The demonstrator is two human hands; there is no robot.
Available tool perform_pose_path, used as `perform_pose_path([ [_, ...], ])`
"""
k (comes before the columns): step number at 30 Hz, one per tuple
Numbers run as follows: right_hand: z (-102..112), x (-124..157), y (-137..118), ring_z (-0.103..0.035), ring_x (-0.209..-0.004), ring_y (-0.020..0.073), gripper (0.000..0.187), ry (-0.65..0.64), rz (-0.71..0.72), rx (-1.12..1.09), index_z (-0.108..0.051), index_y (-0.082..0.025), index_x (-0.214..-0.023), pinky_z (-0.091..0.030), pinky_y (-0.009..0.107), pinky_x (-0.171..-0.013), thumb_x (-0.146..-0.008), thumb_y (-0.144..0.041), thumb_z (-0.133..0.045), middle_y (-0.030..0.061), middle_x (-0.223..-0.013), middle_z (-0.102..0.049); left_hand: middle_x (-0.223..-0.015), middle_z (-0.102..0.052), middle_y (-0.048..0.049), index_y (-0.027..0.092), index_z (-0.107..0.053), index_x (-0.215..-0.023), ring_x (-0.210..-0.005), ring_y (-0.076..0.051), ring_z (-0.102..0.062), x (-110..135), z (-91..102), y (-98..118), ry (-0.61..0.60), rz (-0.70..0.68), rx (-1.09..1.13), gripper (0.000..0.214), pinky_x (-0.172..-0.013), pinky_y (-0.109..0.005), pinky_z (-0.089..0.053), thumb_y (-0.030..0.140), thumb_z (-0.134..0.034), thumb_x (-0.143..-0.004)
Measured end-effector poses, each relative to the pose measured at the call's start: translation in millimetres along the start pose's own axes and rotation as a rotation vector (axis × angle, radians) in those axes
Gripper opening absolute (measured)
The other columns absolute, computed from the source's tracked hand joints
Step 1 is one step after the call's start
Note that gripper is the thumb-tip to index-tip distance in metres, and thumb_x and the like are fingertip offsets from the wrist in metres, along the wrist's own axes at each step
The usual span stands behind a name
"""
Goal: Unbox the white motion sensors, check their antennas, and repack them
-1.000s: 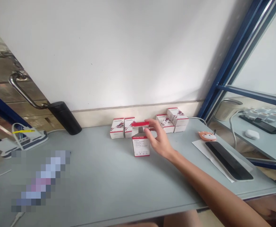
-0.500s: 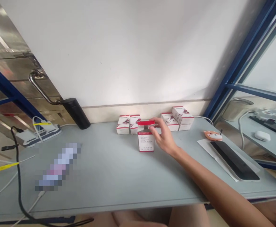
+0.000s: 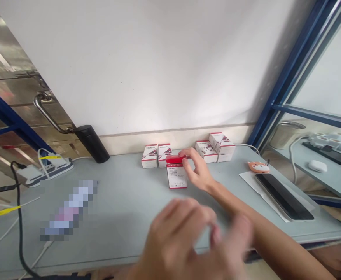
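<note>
A small red-and-white box (image 3: 176, 175) labelled DETECTOR stands upright on the grey table (image 3: 123, 210), a little in front of the wall. My right hand (image 3: 198, 171) reaches in from the right. Its fingers curl over the box's red top flap, which lies down on the box, and the thumb is at the box's right side. My left hand (image 3: 187, 237) is raised near the table's front edge, large and smeared by motion, so its fingers cannot be read. It is well short of the box.
Two like boxes (image 3: 155, 154) stand behind the box by the wall, and more boxes (image 3: 215, 146) are stacked to the right. A phone (image 3: 282, 196) on paper and an orange toy (image 3: 258, 167) lie at right. A power strip (image 3: 49, 167) and cables sit at left.
The box's red flap, open and upright before, is now pressed down under my right fingers. My left hand has come up into view at the bottom.
</note>
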State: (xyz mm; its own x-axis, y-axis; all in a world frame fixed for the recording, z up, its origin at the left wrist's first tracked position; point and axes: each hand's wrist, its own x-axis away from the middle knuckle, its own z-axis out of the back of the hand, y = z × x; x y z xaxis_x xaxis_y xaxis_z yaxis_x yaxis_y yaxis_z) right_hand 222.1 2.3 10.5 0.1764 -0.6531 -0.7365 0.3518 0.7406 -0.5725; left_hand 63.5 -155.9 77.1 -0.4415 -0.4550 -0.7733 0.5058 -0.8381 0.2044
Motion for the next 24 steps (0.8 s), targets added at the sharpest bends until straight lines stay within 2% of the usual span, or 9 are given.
perform_pose_path([
  [2, 1.3, -0.7, 0.1, -0.065, -0.106, 0.0225, 0.016, -0.011, 0.034, -0.014, -0.059, -0.026, -0.112, -0.053, 0.041, -0.096, -0.107, -0.027, -0.044, 0.0072, -0.113, -0.067, -0.094, -0.068, -0.0051, 0.037, -0.061, -0.135, -0.084, -0.023, -0.068, -15.8, -5.7, -36.7, 0.092, -0.061, -0.08, 0.055, -0.072, -0.043, -0.059, 0.009, -0.059, -0.087],
  [5, 3.1, -1.5, 0.1, -0.065, -0.107, 0.0223, 0.015, -0.013, 0.045, -0.064, -0.061, -0.025, -0.108, -0.053, 0.041, -0.097, -0.107, -0.028, -0.046, 0.0072, -0.114, -0.066, -0.113, -0.068, -0.0092, 0.028, -0.063, -0.128, -0.106, -0.026, -0.066, -29.9, -15.2, -98.4, 0.168, 0.054, -0.151, 0.036, -0.093, -0.047, -0.057, 0.013, -0.06, -0.094],
  [8, 3.4, -2.7, 1.5, -0.065, -0.107, 0.0223, 0.014, 0.002, 0.037, -0.107, -0.062, -0.024, -0.103, -0.053, 0.041, -0.096, -0.107, -0.029, -0.049, 0.0075, -0.113, -0.067, -0.123, -0.066, -0.0089, 0.026, -0.064, -0.125, -0.115, -0.025, -0.065, -30.4, -28.6, -148.1, -0.032, 0.164, -0.04, 0.026, -0.098, -0.045, -0.056, 0.024, -0.059, -0.1],
  [10, 2.6, -3.4, 2.7, -0.066, -0.106, 0.022, 0.014, 0.024, 0.029, -0.125, -0.063, -0.024, -0.102, -0.053, 0.041, -0.095, -0.107, -0.029, -0.051, 0.0076, -0.113, -0.068, -0.121, -0.066, -0.0076, 0.027, -0.064, -0.124, -0.116, -0.023, -0.065, -26.0, -38.7, -167.4, -0.121, 0.175, 0.093, 0.023, -0.097, -0.041, -0.057, 0.026, -0.055, -0.103],
  [12, 1.0, -3.4, 2.7, -0.066, -0.106, 0.0216, 0.012, 0.041, 0.009, -0.13, -0.063, -0.024, -0.103, -0.054, 0.04, -0.094, -0.107, -0.029, -0.052, 0.0075, -0.112, -0.069, -0.123, -0.065, -0.0086, 0.026, -0.064, -0.124, -0.119, -0.023, -0.063, -20.0, -47.6, -175.9, -0.073, 0.192, 0.192, 0.022, -0.1, -0.042, -0.056, 0.027, -0.054, -0.104],
  [15, -1.7, -2.4, -1.6, -0.067, -0.102, 0.021, 0.013, 0.059, -0.029, -0.123, -0.063, -0.024, -0.105, -0.056, 0.039, -0.092, -0.107, -0.03, -0.051, 0.0067, -0.109, -0.07, -0.128, -0.063, -0.0098, 0.027, -0.064, -0.127, -0.124, -0.025, -0.061, -9.5, -55.2, -174.9, 0.016, 0.233, 0.274, 0.025, -0.103, -0.044, -0.055, 0.028, -0.054, -0.104],
  [19, -0.7, -4.8, -10.1, -0.069, -0.09, 0.0191, 0.015, 0.107, -0.102, -0.145, -0.063, -0.025, -0.108, -0.059, 0.036, -0.084, -0.107, -0.036, -0.053, 0.0046, -0.1, -0.071, -0.14, -0.06, -0.0121, 0.03, -0.047, -0.149, -0.122, -0.025, -0.063, 3.5, -57.4, -166.5, 0.079, 0.308, 0.318, 0.049, -0.102, -0.044, -0.057, 0.028, -0.06, -0.102],
  [21, 4.6, -9.0, -8.6, -0.07, -0.087, 0.0192, 0.016, 0.158, -0.164, -0.139, -0.062, -0.025, -0.111, -0.059, 0.035, -0.082, -0.106, -0.04, -0.055, 0.0033, -0.094, -0.071, -0.139, -0.06, -0.0129, 0.03, -0.042, -0.149, -0.117, -0.024, -0.065, 7.1, -58.5, -165.2, 0.13, 0.266, 0.315, 0.055, -0.097, -0.043, -0.058, 0.025, -0.064, -0.099],
  [24, 17.7, -15.0, 8.4, -0.07, -0.087, 0.0221, 0.021, 0.214, -0.272, 0.03, -0.061, -0.026, -0.113, -0.059, 0.038, -0.078, -0.107, -0.044, -0.052, 0.0049, -0.095, -0.072, -0.131, -0.061, -0.0114, 0.03, -0.045, -0.136, -0.12, -0.026, -0.063, 8.9, -60.7, -167.8, 0.215, 0.146, 0.292, 0.046, -0.09, -0.043, -0.059, 0.019, -0.066, -0.097],
])
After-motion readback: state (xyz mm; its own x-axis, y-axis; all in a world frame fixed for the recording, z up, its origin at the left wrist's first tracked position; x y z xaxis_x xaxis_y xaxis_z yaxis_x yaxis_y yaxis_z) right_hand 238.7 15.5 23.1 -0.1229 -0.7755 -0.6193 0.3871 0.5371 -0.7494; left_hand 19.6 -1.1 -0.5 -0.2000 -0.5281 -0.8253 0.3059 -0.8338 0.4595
